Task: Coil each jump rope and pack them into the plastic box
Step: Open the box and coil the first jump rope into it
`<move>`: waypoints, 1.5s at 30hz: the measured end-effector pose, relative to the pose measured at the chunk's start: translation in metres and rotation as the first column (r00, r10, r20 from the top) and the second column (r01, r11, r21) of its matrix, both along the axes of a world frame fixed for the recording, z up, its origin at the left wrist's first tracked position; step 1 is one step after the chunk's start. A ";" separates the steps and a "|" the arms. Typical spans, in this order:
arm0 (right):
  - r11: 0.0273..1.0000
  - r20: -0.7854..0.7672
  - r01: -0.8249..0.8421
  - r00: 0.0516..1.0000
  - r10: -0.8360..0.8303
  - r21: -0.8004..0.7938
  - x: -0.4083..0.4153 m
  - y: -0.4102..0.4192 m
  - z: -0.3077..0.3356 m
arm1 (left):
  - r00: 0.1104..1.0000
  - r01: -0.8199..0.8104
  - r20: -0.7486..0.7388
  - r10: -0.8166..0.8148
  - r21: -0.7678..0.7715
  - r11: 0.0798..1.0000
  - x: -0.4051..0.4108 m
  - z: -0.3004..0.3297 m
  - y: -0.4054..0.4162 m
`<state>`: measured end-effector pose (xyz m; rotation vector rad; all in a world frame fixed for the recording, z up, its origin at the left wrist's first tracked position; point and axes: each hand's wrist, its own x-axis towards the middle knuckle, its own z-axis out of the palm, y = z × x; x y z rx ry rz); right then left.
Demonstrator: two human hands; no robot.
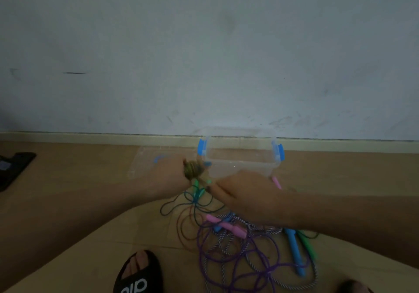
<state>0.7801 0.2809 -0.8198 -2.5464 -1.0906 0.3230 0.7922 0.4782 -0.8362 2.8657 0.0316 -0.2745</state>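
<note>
L grip (167,174) holds coiled rope (192,170) (handles (199,185) point down) by box (240,159).

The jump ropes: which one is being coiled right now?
The multicoloured rope wound around the left hand; the purple rope lies loose on the floor.

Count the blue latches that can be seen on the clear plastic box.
2: one blue latch on the left end of the clear plastic box, another blue latch on its right end.
</note>
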 end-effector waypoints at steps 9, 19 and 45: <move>0.974 -0.087 0.123 0.990 -0.108 0.189 0.055 -0.012 0.005 | 0.928 0.372 0.034 -0.371 -0.061 0.926 -0.026 0.004 -0.031; 0.867 -0.484 0.416 0.839 -0.249 0.274 0.033 -0.019 -0.032 | 0.982 0.176 0.158 -0.102 -0.582 0.794 -0.030 0.010 -0.041; 0.904 -0.432 0.372 0.865 -0.255 0.210 0.040 -0.008 0.032 | 0.931 -0.201 -0.351 -0.097 -0.718 0.666 -0.028 0.020 -0.031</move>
